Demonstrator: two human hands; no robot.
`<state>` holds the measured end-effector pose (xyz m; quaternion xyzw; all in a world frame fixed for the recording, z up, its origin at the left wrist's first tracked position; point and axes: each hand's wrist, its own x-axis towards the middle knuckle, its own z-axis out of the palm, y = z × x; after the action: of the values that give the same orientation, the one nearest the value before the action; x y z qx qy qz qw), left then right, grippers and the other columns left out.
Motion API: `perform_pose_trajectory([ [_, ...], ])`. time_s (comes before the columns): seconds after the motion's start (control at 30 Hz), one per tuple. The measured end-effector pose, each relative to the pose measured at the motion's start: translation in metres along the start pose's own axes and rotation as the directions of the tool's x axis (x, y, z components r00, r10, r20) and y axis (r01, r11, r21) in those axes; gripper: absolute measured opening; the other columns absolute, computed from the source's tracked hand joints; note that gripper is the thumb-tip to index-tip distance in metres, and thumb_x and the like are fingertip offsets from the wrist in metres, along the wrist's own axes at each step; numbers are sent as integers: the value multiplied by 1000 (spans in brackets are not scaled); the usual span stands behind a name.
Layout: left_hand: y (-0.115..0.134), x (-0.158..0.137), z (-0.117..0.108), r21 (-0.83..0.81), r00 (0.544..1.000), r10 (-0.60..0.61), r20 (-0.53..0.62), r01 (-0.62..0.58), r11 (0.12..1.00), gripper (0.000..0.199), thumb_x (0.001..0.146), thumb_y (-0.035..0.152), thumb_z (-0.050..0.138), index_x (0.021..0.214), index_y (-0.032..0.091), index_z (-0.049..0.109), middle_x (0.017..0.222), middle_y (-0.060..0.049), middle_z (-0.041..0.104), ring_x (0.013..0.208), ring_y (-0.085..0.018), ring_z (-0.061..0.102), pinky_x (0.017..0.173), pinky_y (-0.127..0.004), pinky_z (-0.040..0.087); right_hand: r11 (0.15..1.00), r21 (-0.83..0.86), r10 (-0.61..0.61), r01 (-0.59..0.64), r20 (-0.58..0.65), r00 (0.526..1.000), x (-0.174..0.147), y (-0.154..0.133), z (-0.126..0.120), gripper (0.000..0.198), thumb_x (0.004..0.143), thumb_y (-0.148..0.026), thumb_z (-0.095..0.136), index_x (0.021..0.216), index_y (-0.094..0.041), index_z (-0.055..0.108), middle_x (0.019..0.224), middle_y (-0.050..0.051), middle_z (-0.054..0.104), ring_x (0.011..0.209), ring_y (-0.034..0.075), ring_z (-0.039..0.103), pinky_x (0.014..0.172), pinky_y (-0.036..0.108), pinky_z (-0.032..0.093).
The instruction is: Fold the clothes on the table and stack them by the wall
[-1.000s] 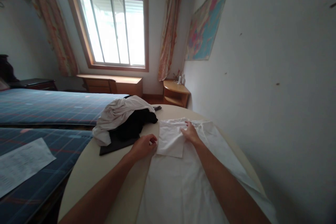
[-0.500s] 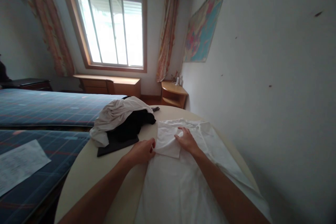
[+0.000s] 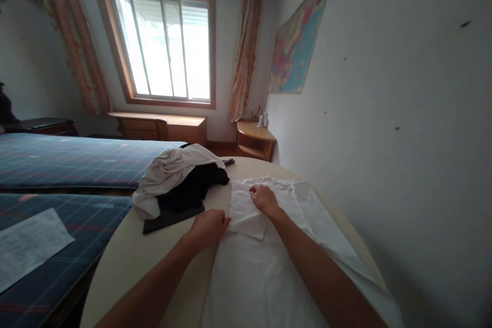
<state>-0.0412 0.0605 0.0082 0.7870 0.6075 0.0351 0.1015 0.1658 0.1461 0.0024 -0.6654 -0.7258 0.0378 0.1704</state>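
Note:
A white shirt [image 3: 265,277] lies spread along the right part of the round table, with a sleeve-like flap [image 3: 246,225] folded over onto it. At the shirt's left edge, by the flap's lower corner, my left hand [image 3: 209,225] is closed with its fingertips pinching the cloth. Farther up, my right hand [image 3: 265,200] rests over the flap. Its fingers are curled together on the fabric near the upper end; the cloth between them is partly hidden.
Left of the shirt, a crumpled light grey garment [image 3: 165,169] and a black garment [image 3: 196,184] lie heaped on a dark folded cloth [image 3: 172,218]. The cream round table [image 3: 119,266] stands against the wall. Plaid mattresses [image 3: 77,159] and a paper sheet [image 3: 31,246] are at left.
My right hand has shifted left across the flap, and its spread fingers have drawn together. My left hand stays at the shirt's left edge. The flap's lower edge lies slightly differently.

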Motion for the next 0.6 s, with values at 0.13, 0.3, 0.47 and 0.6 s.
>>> perform_pose_trajectory([
  [0.13,2,3,6,-4,999,-46,-28,46,999,26,89,40,49,95,20,65,98,-11,73,91,-26,69,73,-32,48,1000,-13,-7,7,14,1000,33,-23,13,28,93,-31,50,108,-24,72,112,8,72,109,23,60,89,31,44],
  [0.3,6,1,4,16,999,-35,1,35,999,26,89,38,48,91,19,67,99,-11,72,93,-27,69,75,-33,48,999,-15,47,-47,48,998,64,-36,35,35,92,-46,50,104,-23,73,117,12,70,115,29,56,91,39,43],
  [0.47,8,1,2,5,998,-54,28,54,999,26,90,36,48,92,19,67,100,-11,72,93,-27,69,75,-33,48,992,21,124,-126,84,989,82,-44,51,29,89,-46,57,103,-24,71,114,10,70,117,30,55,93,41,40],
  [0.6,8,2,1,-10,997,-69,33,70,998,24,90,35,48,93,19,66,102,-11,72,94,-27,68,76,-34,48,985,69,153,-159,83,985,89,-42,55,32,98,-41,42,115,-23,63,113,10,70,110,25,61,92,40,41],
])
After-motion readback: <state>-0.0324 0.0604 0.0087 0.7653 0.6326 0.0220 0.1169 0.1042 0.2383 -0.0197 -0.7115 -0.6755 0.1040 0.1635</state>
